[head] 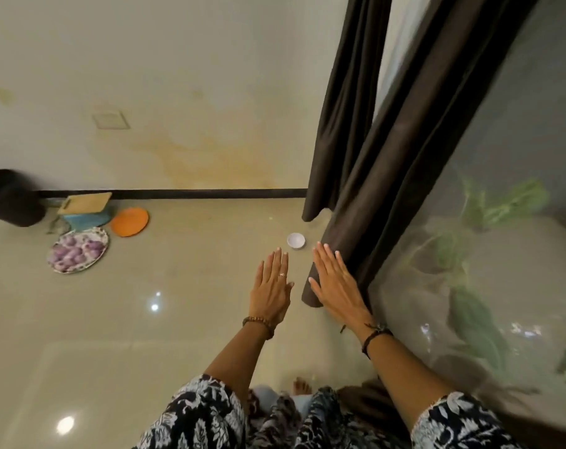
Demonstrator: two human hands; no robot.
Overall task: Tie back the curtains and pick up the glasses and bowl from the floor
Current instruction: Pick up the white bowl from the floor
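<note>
Both hands, left [273, 288] and right [335, 280], reached flat and empty; gathering the curtain [356, 202] beside the right needed a full-fold grasp.

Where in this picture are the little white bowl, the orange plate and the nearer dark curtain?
white bowl [296, 240], head view, on the middle of its inside.
orange plate [129, 221], head view, on the middle of its flat face.
nearer dark curtain [388, 176], head view, on a fold halfway up the hanging cloth.
</note>
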